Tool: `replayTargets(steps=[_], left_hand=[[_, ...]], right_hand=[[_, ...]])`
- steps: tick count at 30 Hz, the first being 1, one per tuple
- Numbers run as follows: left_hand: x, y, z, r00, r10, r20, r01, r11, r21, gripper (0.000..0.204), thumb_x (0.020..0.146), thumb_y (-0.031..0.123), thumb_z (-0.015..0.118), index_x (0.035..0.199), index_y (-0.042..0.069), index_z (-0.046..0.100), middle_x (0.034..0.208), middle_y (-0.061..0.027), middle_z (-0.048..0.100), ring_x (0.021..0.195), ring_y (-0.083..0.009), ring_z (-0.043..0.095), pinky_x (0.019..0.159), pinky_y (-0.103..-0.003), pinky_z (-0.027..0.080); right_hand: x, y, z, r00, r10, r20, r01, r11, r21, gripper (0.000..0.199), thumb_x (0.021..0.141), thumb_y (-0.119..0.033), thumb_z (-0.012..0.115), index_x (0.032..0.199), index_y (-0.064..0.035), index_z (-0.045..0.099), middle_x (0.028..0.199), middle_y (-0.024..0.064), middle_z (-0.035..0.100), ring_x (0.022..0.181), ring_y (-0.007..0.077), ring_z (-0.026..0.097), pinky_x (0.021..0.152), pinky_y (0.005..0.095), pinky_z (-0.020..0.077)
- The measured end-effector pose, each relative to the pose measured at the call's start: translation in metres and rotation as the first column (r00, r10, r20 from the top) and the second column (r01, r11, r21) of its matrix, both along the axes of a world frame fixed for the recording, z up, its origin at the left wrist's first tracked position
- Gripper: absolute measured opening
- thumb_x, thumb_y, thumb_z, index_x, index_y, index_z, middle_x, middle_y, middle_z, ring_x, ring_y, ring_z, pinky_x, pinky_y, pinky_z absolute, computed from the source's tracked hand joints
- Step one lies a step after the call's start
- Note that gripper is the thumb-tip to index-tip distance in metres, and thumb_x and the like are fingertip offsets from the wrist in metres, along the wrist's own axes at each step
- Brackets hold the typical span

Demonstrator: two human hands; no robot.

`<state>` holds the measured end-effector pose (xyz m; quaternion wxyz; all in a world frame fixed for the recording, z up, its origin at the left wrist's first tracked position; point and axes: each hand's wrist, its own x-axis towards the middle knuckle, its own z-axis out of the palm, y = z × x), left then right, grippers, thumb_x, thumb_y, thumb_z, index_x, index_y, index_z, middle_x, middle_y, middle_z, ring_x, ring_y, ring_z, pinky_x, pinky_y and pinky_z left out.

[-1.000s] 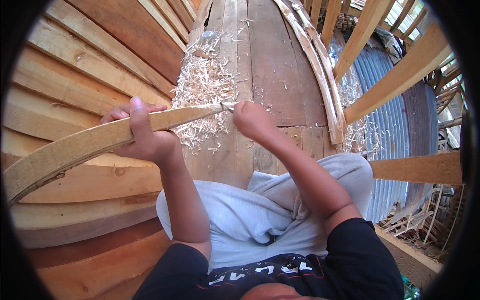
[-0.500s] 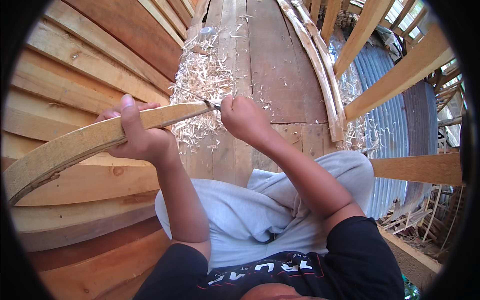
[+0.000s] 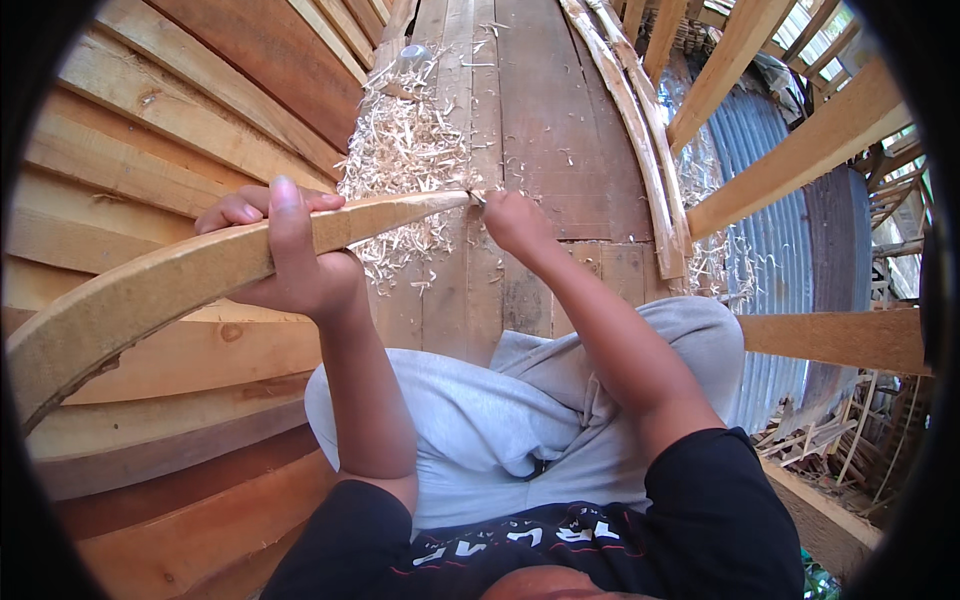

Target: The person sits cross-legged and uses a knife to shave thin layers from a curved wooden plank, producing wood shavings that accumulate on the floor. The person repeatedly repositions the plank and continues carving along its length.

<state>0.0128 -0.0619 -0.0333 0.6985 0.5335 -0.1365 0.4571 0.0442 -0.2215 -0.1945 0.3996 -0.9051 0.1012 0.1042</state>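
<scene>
A long pale wooden strip runs from the left rim toward the middle, curving in this picture, and narrows to a whittled tip. My left hand is closed around it, thumb lying along the near face and fingers behind. At the tip, my right hand is closed in a fist on a knife. Only a bit of dark blade shows, touching the strip's end; the fist hides the handle. Curled wood shavings lie heaped on the floorboards beneath and beyond the tip.
A plank wall stands close at my left. On the plank floor, two peeled poles lie along the right side. Slanted wooden posts and corrugated metal sheets are beyond. A small clear container sits past the shavings.
My right hand and the knife have moved right and slightly away, out to the strip's tip. The left hand has shifted slightly right with the strip, whose pale cut tip now shows more.
</scene>
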Motion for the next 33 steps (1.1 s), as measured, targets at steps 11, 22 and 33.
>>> replayTargets(steps=[11,22,33], left_hand=[[0.006,0.01,0.003,1.0,0.002,-0.007,-0.002,1.0,0.004,0.029,0.077,0.0,0.06,0.095,0.0,0.037,0.068,-0.0075,0.048,0.045,-0.0149,0.055,0.044,-0.025,0.051],[0.008,0.008,0.004,0.994,0.111,-0.013,-0.111,0.994,0.004,0.029,0.077,0.001,0.062,0.092,0.001,0.038,0.063,-0.0049,0.044,0.043,-0.0157,0.053,0.041,-0.028,0.051],[0.012,0.011,0.005,0.955,0.285,-0.079,-0.289,0.956,-0.053,0.018,0.078,0.009,0.065,0.077,0.004,0.047,0.056,-0.0058,0.046,0.043,-0.0191,0.055,0.043,-0.03,0.05]], right_hand=[[-0.005,0.013,0.03,0.996,0.07,-0.047,-0.069,0.997,0.029,0.049,0.095,-0.03,0.032,0.102,0.005,0.066,0.108,0.0299,0.064,0.103,0.0463,0.061,0.092,0.0525,0.0471],[-0.018,0.035,0.07,0.999,0.019,0.044,-0.026,0.987,0.158,0.054,0.096,-0.033,0.031,0.09,0.0078,0.065,0.099,0.0339,0.064,0.099,0.049,0.061,0.089,0.0528,0.0473],[-0.012,0.033,0.064,0.994,0.098,0.056,-0.104,0.986,0.126,0.052,0.095,-0.03,0.03,0.089,0.0078,0.066,0.093,0.0352,0.063,0.091,0.0505,0.061,0.087,0.0542,0.0471]])
